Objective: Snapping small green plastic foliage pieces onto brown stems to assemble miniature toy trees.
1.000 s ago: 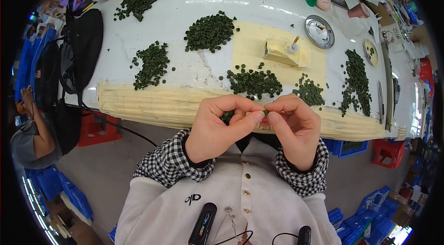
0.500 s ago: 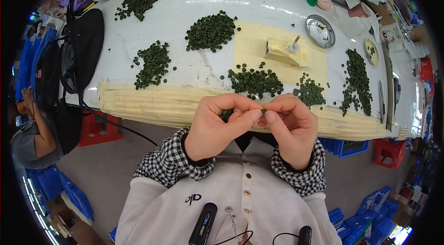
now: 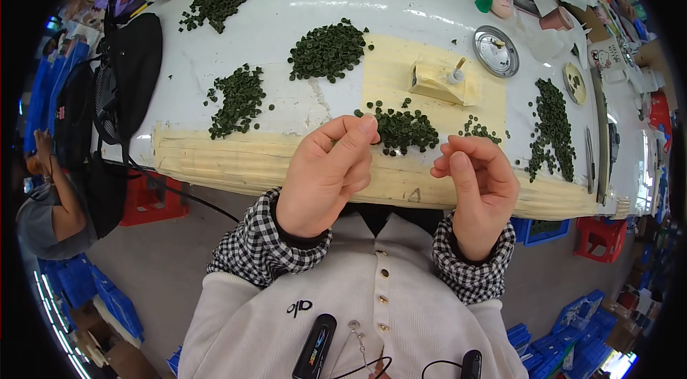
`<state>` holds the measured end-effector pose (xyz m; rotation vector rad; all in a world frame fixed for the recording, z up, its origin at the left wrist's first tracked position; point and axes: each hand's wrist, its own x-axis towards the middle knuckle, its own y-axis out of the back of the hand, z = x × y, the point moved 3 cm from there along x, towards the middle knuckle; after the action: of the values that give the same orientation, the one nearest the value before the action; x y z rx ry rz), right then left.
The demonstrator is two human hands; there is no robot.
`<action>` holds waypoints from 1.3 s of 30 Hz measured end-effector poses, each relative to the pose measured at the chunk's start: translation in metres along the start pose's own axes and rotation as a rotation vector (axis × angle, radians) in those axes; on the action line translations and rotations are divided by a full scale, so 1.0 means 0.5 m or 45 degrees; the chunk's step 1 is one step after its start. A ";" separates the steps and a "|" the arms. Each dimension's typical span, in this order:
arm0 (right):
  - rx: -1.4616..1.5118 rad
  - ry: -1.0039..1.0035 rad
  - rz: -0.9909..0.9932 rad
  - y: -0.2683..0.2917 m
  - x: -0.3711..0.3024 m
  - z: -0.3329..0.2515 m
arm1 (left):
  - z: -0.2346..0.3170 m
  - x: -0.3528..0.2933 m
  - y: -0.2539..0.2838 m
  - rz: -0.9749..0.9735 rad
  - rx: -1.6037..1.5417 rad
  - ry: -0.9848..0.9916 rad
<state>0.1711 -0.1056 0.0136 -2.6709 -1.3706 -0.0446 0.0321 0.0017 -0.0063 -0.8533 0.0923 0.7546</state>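
My left hand (image 3: 325, 175) is closed above the near edge of the table, its thumb pressed against the bent index finger. Whatever those fingers hold is hidden. My right hand (image 3: 481, 193) is apart from it on the right, with thumb and forefinger slightly parted, the other fingers curled and no piece visible between them. Just beyond both hands lies a heap of small dark green round pieces (image 3: 406, 130). A smaller group of similar green pieces (image 3: 481, 128) sits beyond the right hand, partly covered by it.
More green heaps (image 3: 328, 50) lie left, far left and right (image 3: 552, 125). A tape-covered block (image 3: 440, 85) with a small upright post stands beyond the near heap. Nearby are a round metal lid (image 3: 495, 51), slim tools (image 3: 590, 157) and a black bag (image 3: 136, 71).
My hands, which met at the fingertips around a small green piece, have separated. The left moved up and left, the right moved rightward. The small piece is out of sight.
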 end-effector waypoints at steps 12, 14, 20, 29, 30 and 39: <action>-0.323 0.226 0.002 0.007 -0.006 0.003 | 0.007 -0.020 -0.019 0.028 -0.370 0.261; -0.372 0.266 0.048 0.015 -0.004 -0.002 | 0.005 -0.018 -0.018 -0.008 -0.325 0.247; -0.769 0.390 0.158 0.075 0.010 -0.023 | -0.002 -0.020 -0.007 0.004 -0.285 0.200; -1.340 0.450 -0.133 0.061 0.009 -0.027 | -0.009 -0.022 0.004 -0.019 -0.239 0.172; -1.367 0.444 -0.140 0.056 0.009 -0.025 | -0.008 -0.022 0.002 0.001 -0.244 0.175; -1.603 0.467 -0.212 0.029 0.009 -0.023 | 0.002 -0.027 0.010 0.019 -0.299 0.051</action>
<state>0.1858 -0.1119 0.0237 -3.0042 -1.7410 -1.8567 0.0184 -0.0032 -0.0039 -1.0923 0.0457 0.7720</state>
